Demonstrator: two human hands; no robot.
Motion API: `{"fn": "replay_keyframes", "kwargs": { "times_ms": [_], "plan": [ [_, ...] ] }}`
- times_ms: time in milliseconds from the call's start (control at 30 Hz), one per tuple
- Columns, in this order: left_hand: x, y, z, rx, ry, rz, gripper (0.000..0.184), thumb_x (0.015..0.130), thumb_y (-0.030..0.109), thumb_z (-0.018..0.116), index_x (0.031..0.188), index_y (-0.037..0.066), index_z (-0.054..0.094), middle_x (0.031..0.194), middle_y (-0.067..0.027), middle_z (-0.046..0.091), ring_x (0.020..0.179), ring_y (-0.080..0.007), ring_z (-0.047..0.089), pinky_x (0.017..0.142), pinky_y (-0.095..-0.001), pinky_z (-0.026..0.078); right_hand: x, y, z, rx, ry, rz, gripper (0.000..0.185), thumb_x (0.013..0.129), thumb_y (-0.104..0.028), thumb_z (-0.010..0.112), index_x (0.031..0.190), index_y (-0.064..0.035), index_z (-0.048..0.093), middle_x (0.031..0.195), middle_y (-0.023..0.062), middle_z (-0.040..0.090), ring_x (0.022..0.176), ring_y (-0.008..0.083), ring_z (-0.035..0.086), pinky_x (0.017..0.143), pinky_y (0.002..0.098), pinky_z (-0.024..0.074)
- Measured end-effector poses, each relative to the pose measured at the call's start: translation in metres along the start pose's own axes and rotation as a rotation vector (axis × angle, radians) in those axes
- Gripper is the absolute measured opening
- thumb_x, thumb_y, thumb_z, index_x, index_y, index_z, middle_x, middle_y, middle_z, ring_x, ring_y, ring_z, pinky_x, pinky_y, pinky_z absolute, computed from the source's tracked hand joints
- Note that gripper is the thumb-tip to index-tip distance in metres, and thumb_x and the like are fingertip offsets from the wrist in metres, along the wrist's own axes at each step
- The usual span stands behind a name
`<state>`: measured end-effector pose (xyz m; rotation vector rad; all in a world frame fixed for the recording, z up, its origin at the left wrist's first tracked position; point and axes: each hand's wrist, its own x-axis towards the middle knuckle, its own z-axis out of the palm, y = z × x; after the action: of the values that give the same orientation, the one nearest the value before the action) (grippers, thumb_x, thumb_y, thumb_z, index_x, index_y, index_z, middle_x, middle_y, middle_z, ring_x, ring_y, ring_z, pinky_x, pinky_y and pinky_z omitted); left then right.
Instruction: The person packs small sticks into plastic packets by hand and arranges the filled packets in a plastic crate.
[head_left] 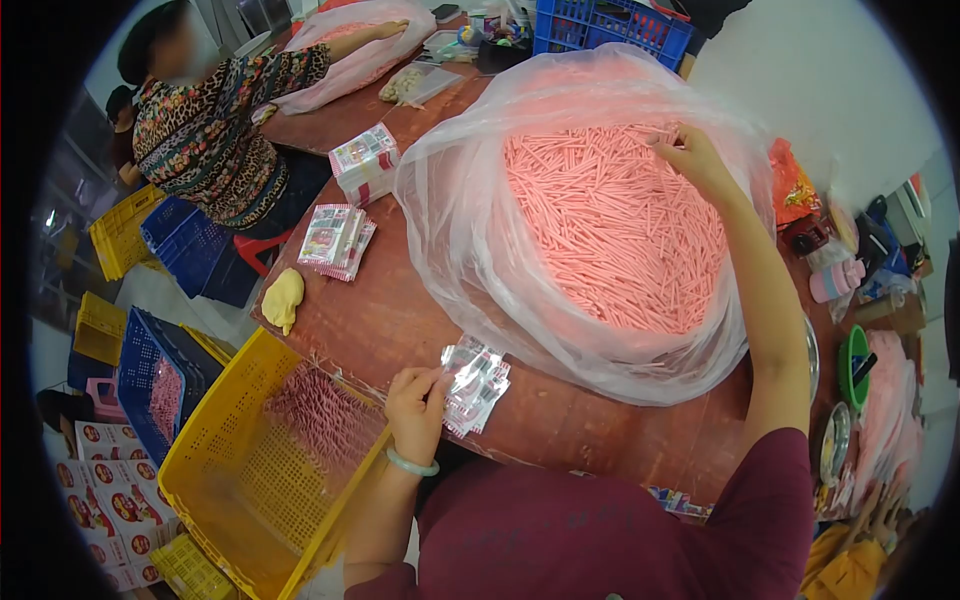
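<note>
My left hand, with a pale bangle at the wrist, is closed at the edge of a small pile of shiny silver packets near the table's front edge. Its thumb and forefinger pinch the packet edge. My right hand reaches over the upper right of a big clear plastic bag, which lies wide apart at its mouth. Inside is a heap of thin pink sticks. The right fingers are pinched together at the heap's far edge; what they hold is too small to make out.
Stacks of printed packets and a yellow cloth-like lump lie on the red-brown table. A yellow crate with dark pink pieces stands at the left. Across the table, a person in a patterned top reaches into another bag.
</note>
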<state>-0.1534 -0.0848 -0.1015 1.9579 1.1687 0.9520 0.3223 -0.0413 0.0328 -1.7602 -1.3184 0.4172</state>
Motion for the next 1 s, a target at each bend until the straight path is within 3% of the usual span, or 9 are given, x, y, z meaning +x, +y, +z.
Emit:
{"fn": "replay_keyframes", "kwargs": {
  "times_ms": [67,200,300,400,500,567,667,833,1000],
  "plan": [
    [0.0,-0.001,0.003,0.138,0.091,0.198,0.017,0.08,0.004,0.072,0.097,0.002,0.072,0.08,-0.0088,0.058,0.075,-0.0224,0.055,0.068,-0.0329,0.044,-0.001,0.018,0.003,0.074,-0.03,0.061,0.018,0.087,-0.021,0.067,0.084,-0.0043,0.062,0.067,-0.0034,0.053,0.062,0.009,0.045,0.057,0.0286,0.0382],
    [-0.004,-0.004,0.006,0.139,0.073,0.13,0.021,0.08,0.004,0.071,0.101,0.002,0.071,0.08,-0.009,0.056,0.079,-0.0246,0.053,0.071,-0.0358,0.043,-0.015,0.036,0.03,0.227,0.014,0.154,0.018,0.087,-0.021,0.068,0.089,-0.0033,0.063,0.07,-0.0025,0.053,0.061,0.0074,0.045,0.057,0.0256,0.0377],
    [-0.003,-0.01,0.008,0.06,0.06,0.111,0.022,0.081,0.002,0.068,0.104,0.002,0.07,0.078,-0.0091,0.055,0.076,-0.0247,0.053,0.07,-0.0361,0.043,-0.021,0.032,0.042,0.192,0.017,0.049,0.017,0.086,-0.019,0.068,0.088,-0.0027,0.063,0.072,-0.0018,0.054,0.062,0.0068,0.047,0.058,0.0241,0.0383],
    [-0.002,-0.009,0.008,0.037,0.052,0.125,0.023,0.083,0.0,0.066,0.105,0.001,0.07,0.08,-0.0101,0.056,0.075,-0.0248,0.054,0.07,-0.0351,0.043,-0.025,0.016,0.04,0.053,-0.083,0.103,0.017,0.085,-0.012,0.069,0.098,-0.0021,0.066,0.076,-0.0025,0.056,0.066,0.0066,0.048,0.059,0.023,0.0391],
    [-0.001,-0.01,0.008,0.06,0.067,0.188,0.022,0.083,0.0,0.065,0.105,0.0,0.069,0.081,-0.0114,0.059,0.076,-0.025,0.055,0.07,-0.0343,0.044,-0.02,0.025,0.043,0.028,-0.096,0.106,0.013,0.081,-0.015,0.068,0.083,-0.0033,0.061,0.072,0.0002,0.056,0.064,0.0086,0.049,0.059,0.0251,0.04],
    [0.0,-0.011,0.011,0.076,0.116,0.244,0.02,0.083,0.0,0.066,0.102,0.001,0.069,0.08,-0.0108,0.058,0.075,-0.0258,0.054,0.07,-0.0361,0.043,-0.013,0.042,0.043,-0.038,-0.066,0.05,0.013,0.081,-0.015,0.066,0.082,-0.0036,0.061,0.07,-0.0002,0.054,0.064,0.0093,0.049,0.059,0.0264,0.0406],
    [-0.001,-0.017,0.012,0.078,0.108,0.199,0.017,0.084,0.002,0.065,0.1,0.001,0.069,0.079,-0.0115,0.059,0.075,-0.0262,0.056,0.07,-0.0358,0.044,-0.013,0.042,0.039,-0.226,-0.056,-0.086,0.014,0.083,-0.018,0.061,0.081,-0.0041,0.06,0.066,-0.0022,0.05,0.063,0.0107,0.048,0.058,0.0296,0.0415],
    [0.004,-0.012,0.0,-0.112,0.039,-0.003,0.011,0.086,0.006,0.064,0.095,0.002,0.068,0.08,-0.0122,0.06,0.075,-0.0254,0.059,0.068,-0.0362,0.045,-0.026,0.011,0.03,0.031,-0.054,-0.049,0.014,0.085,-0.019,0.061,0.085,-0.0041,0.062,0.065,-0.005,0.049,0.059,0.0042,0.042,0.054,0.0222,0.033],
    [0.009,-0.013,-0.001,-0.11,-0.036,-0.116,0.018,0.083,0.018,0.071,0.091,0.003,0.065,0.078,-0.0099,0.061,0.076,-0.0241,0.058,0.067,-0.0361,0.045,-0.048,-0.016,0.033,0.108,-0.046,-0.006,0.014,0.084,-0.018,0.064,0.088,-0.005,0.064,0.066,-0.0057,0.05,0.056,0.0037,0.042,0.053,0.0208,0.0311]
  ]
}}
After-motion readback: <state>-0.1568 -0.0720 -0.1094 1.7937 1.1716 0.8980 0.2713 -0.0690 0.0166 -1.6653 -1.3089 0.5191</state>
